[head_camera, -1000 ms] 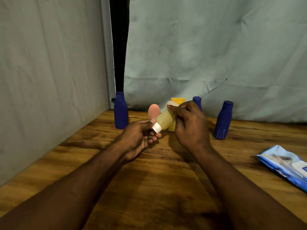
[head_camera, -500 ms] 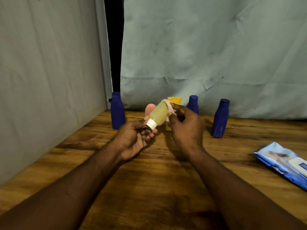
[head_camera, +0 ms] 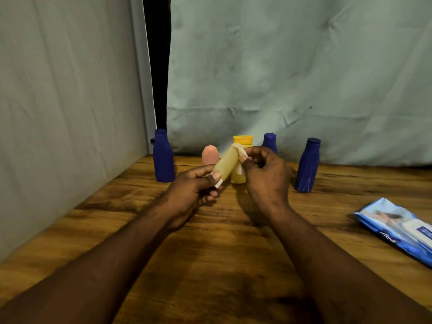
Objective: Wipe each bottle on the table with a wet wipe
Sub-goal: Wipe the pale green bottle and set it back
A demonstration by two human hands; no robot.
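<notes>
Just behind the held bottle (head_camera: 226,163), yellow bottle (head_camera: 243,141) and pink bottle (head_camera: 210,154) stand half-hidden.

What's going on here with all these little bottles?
A person is cleaning bottles by hand. The left hand holds a pale yellow bottle by its white-capped end, tilted above the wooden table. The right hand pinches a white wet wipe against the bottle's far end. Behind them stand three dark blue bottles, a yellow bottle and a peach bottle. A blue pack of wipes lies at the right.
</notes>
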